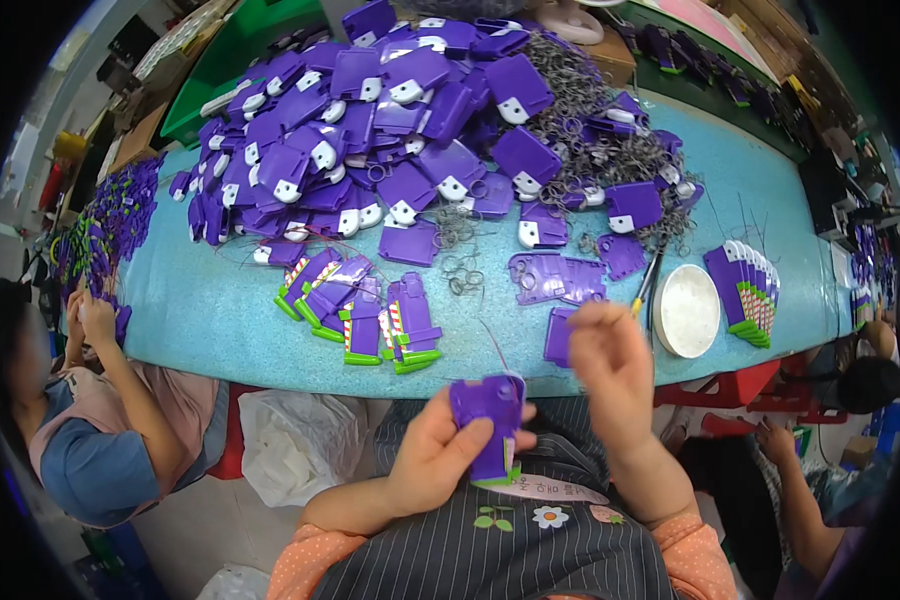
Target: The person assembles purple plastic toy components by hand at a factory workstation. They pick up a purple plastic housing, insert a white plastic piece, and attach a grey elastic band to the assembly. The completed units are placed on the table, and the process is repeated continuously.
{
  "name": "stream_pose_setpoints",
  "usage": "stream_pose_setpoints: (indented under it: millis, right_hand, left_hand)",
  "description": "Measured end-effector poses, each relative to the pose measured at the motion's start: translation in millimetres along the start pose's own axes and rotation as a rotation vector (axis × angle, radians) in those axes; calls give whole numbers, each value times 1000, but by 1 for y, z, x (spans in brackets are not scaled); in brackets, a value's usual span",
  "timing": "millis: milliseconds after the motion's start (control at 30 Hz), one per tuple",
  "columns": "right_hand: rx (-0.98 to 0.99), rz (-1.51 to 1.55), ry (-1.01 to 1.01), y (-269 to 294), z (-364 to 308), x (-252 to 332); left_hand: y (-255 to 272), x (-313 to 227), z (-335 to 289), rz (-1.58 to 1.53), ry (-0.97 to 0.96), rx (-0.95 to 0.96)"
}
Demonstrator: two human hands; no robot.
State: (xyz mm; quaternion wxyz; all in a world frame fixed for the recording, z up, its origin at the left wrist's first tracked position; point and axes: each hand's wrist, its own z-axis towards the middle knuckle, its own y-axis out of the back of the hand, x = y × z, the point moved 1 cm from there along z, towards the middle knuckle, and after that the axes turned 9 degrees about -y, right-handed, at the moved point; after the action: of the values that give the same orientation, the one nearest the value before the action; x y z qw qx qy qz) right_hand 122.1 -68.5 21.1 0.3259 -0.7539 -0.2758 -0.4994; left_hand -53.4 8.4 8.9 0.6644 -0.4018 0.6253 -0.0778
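My left hand is closed round a purple plastic casing with a green lower end, held in front of the apron at the table's near edge. A thin wire sticks up from its top. To the right, my right hand is raised and apart from the casing. Its curled fingers are smeared by motion, so whether they pinch anything cannot be seen. Just behind them lies a flat purple piece. Left of centre, several purple casings with green ends rest in a loose row on the table.
A big heap of purple and white casings covers the far table, beside a pile of grey wire rings. At right are a white bowl, a yellow-handled tool and fanned casings. Other people sit left and right.
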Motion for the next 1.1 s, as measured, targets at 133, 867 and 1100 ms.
stream_pose_setpoints:
  millis: [133,867,1100]
  right_hand:
    - [271,-350,186,-15,-16,-19]
    - [475,-623,80,0,-4,2]
    - [-100,-679,4,-13,64,18]
  left_hand:
    - [-2,-2,4,697,-353,-122]
    - [9,-2,-1,650,-129,31]
    - [10,-4,-10,749,-202,244]
